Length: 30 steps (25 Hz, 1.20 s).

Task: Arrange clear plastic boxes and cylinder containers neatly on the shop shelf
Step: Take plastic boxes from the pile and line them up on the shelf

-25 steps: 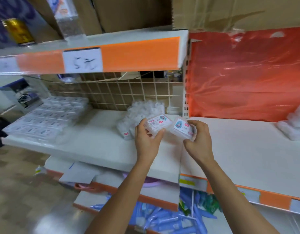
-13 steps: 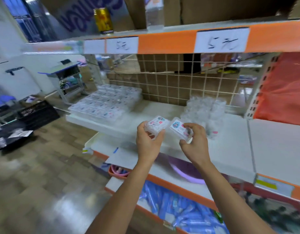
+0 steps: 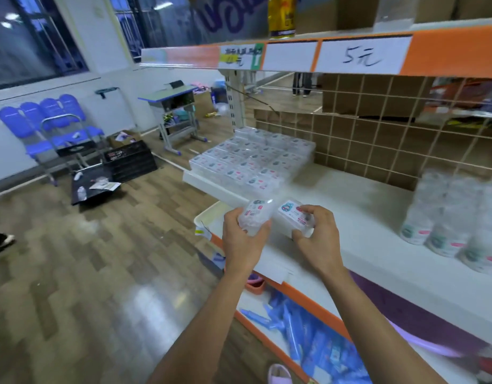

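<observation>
Clear boxes [image 3: 256,214]: left hand [image 3: 243,241] fingers [image 3: 231,216] grip one, right hand [image 3: 318,241] another; box stack [image 3: 250,162] now nearer.

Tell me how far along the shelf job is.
Done: clear boxes lie in neat rows at the far end of the shelf; cylinder containers stand grouped to the right. In hand: the left hand grips one box, the right hand another box. Left: setting these two down, likely beside the rows.

A shop: stocked shelf [image 3: 377,217] under a handwritten price label [image 3: 361,55].
</observation>
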Motion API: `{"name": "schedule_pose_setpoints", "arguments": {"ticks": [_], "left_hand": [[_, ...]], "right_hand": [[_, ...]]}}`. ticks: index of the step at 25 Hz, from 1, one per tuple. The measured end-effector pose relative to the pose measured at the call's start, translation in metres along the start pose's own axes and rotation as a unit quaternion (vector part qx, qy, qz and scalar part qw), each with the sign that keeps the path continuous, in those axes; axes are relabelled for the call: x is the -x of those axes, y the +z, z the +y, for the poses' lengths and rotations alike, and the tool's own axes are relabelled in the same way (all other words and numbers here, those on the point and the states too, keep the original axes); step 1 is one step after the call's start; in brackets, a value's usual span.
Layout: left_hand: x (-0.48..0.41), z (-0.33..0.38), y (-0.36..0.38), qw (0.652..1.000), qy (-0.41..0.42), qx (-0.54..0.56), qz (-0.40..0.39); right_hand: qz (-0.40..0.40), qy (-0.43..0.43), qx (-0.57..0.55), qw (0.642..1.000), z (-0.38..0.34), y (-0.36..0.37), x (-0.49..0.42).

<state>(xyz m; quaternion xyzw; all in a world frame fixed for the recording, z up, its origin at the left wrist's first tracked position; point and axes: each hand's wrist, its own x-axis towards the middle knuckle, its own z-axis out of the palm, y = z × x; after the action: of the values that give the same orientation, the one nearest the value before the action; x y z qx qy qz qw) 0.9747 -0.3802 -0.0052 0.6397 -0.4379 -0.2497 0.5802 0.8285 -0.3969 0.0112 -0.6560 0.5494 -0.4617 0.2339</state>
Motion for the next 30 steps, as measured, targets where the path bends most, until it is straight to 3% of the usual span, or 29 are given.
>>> {"name": "schedule_pose_setpoints", "arguments": {"ticks": [4,12,24,30], "left_hand": [[-0.055,-0.011,-0.015,0.999,-0.016,-0.035,0.025],[-0.201,-0.028,-0.01,0.971,0.097,-0.219,0.006],[-0.316,-0.048,0.02,0.914,0.148,-0.378,-0.023],[-0.37,-0.05,0.03,0.891,0.186,-0.402,-0.103]], "right_hand": [[-0.013,0.001,-0.003,1.0,-0.008,0.048,-0.045],[-0.021,0.03,0.028,0.999,-0.015,0.134,-0.167],[-0.098,0.085,0.114,0.985,-0.002,0.18,-0.253],[-0.081,0.111,0.139,0.981,-0.003,0.197,-0.282]]}}
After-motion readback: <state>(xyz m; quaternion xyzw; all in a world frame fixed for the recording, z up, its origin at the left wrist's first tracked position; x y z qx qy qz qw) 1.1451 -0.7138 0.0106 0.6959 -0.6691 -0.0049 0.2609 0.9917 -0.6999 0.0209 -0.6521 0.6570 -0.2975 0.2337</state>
